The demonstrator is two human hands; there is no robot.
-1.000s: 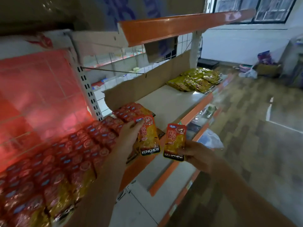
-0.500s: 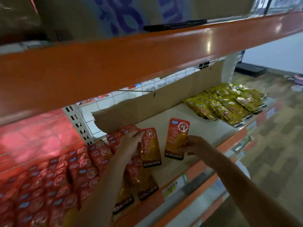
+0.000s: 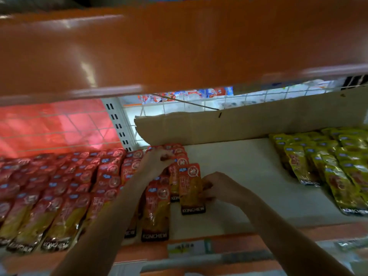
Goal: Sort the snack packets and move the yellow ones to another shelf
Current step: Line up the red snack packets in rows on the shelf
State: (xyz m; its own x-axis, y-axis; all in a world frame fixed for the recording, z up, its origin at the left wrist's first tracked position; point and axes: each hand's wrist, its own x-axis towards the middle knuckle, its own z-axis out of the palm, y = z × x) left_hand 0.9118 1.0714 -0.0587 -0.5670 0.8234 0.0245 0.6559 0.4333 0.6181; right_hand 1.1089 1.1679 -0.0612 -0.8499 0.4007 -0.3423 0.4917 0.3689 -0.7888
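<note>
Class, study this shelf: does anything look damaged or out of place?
Yes. The cardboard strip standing along the shelf's back has a ragged, torn left end. The red packets and yellow packets lie in orderly rows.

On my white shelf board [image 3: 239,176], the rows of red foil snack packets [image 3: 59,188] fill the left side and the overlapping yellow foil snack packets [image 3: 328,166] lie at the far right, well apart. A brown cardboard sheet [image 3: 249,124] stands behind them against the white wire grid back [image 3: 175,105]. The orange metal shelf edge [image 3: 179,46] hangs above.
</note>
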